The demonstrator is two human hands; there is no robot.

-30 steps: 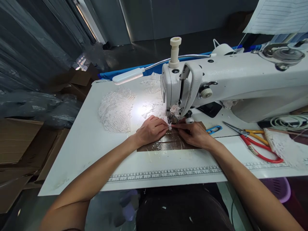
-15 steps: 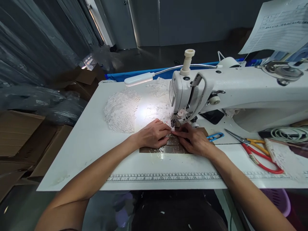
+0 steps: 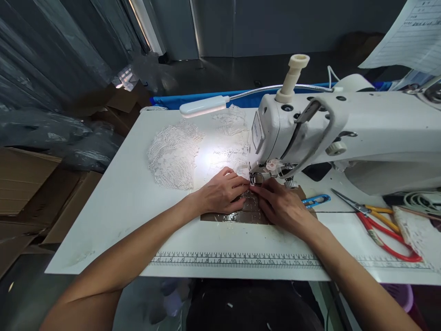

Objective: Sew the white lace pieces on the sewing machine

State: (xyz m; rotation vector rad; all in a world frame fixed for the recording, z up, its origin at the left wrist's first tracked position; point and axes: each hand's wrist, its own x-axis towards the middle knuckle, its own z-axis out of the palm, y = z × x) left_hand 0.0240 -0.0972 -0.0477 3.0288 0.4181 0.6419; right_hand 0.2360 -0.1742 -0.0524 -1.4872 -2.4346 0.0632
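At the sewing machine's presser foot (image 3: 254, 178), my left hand (image 3: 223, 192) lies with bent fingers, its fingertips pressing a small piece of white lace (image 3: 252, 184) that is mostly hidden. From the other side my right hand (image 3: 284, 202) pinches the same piece with thumb and forefinger, close under the needle. Both hands rest over a brown taped plate (image 3: 253, 216) on the table. The white sewing machine (image 3: 306, 133) stands just behind them. To the left, a heap of white lace (image 3: 174, 156) lies flat, and more lace (image 3: 229, 122) lies behind my left hand.
Blue thread snips (image 3: 316, 201) and red-handled scissors (image 3: 382, 230) lie right of my right hand. A lamp (image 3: 203, 106) on a bendy neck lights the lace. A printed ruler (image 3: 234, 261) runs along the front edge. Cardboard boxes (image 3: 31, 184) stand at the left.
The view has shifted slightly, so the machine looks larger and farther right. Both hands keep their places at the presser foot, with hardly any change in grip.
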